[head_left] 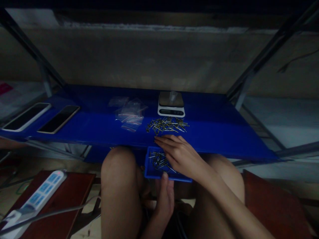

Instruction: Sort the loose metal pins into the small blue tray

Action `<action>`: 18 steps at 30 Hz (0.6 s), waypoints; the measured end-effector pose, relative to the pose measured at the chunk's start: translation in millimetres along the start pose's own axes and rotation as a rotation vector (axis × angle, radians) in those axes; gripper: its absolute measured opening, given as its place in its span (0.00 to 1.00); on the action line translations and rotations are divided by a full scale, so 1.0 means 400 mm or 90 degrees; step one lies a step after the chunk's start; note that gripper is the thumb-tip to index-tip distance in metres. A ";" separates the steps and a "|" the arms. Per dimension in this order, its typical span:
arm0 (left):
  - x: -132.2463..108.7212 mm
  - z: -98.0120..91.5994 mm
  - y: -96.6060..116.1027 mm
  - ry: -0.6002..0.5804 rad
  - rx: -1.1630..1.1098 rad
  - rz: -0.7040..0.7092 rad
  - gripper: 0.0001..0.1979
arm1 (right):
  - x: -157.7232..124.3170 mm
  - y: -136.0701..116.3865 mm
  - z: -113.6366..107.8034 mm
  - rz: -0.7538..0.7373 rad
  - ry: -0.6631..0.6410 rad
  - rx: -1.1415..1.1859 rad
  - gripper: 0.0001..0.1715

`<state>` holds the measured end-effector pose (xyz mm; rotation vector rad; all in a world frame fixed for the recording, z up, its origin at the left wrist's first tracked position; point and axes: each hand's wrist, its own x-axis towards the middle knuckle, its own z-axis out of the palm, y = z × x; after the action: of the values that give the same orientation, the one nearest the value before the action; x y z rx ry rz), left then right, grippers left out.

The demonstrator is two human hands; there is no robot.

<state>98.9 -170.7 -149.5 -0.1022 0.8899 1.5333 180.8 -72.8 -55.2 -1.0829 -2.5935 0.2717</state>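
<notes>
1. While the blue tray (149,171) sits at the clock's centre, between the knees (119,176) and just below the edge of the blue table (211,132), two phones (58,119) lie at 10 o'clock and clear zip bags (131,116) at 11.
2. At 12 o'clock a loose pile of slim metal fasteners (166,125) spreads over the table, with a digital scale (166,112) just behind it; a power strip (42,196) lies between 8 and 9.
3. Right hand (178,152): lies across the tray's 1-to-3 o'clock side, blocking sight of that part, fingers stretched forward and close together, tips by the table edge; whether they hold anything I cannot tell.
4. Left hand (165,196): at 6 o'clock, closed on the tray's near wall, thumb at the rim, other fingers mostly hidden beneath.
5. Inside the tray, more fasteners lie crisscrossed from the middle toward 10 o'clock.
6. On the scale stands a small clear cup (172,96); its contents are too indistinct to tell.
</notes>
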 end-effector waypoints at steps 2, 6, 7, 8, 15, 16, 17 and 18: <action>0.002 -0.007 -0.005 0.005 -0.014 -0.004 0.49 | -0.010 0.002 -0.002 0.002 0.010 0.009 0.30; 0.006 -0.019 -0.011 -0.026 -0.024 0.011 0.48 | -0.025 0.002 -0.002 0.016 0.048 0.034 0.21; 0.006 -0.020 -0.011 -0.032 -0.021 0.015 0.48 | -0.025 0.002 -0.001 0.020 0.053 0.040 0.19; 0.006 -0.020 -0.011 -0.036 -0.019 0.018 0.48 | -0.024 0.001 0.002 0.023 0.055 0.046 0.18; 0.006 -0.015 -0.011 -0.012 -0.006 0.012 0.47 | -0.012 0.010 0.025 0.054 0.106 0.112 0.11; 0.005 -0.013 -0.011 -0.010 -0.002 0.010 0.46 | -0.013 0.012 0.027 0.061 0.116 0.124 0.11; 0.004 -0.011 -0.010 -0.007 0.001 0.008 0.45 | -0.014 0.014 0.027 0.064 0.123 0.132 0.10; 0.003 -0.008 -0.008 -0.006 0.004 0.007 0.44 | -0.016 0.015 0.027 0.064 0.127 0.134 0.10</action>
<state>100.2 -171.8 -154.0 -0.0865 0.8889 1.5397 185.1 -73.9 -68.2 -1.1059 -2.2809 0.4270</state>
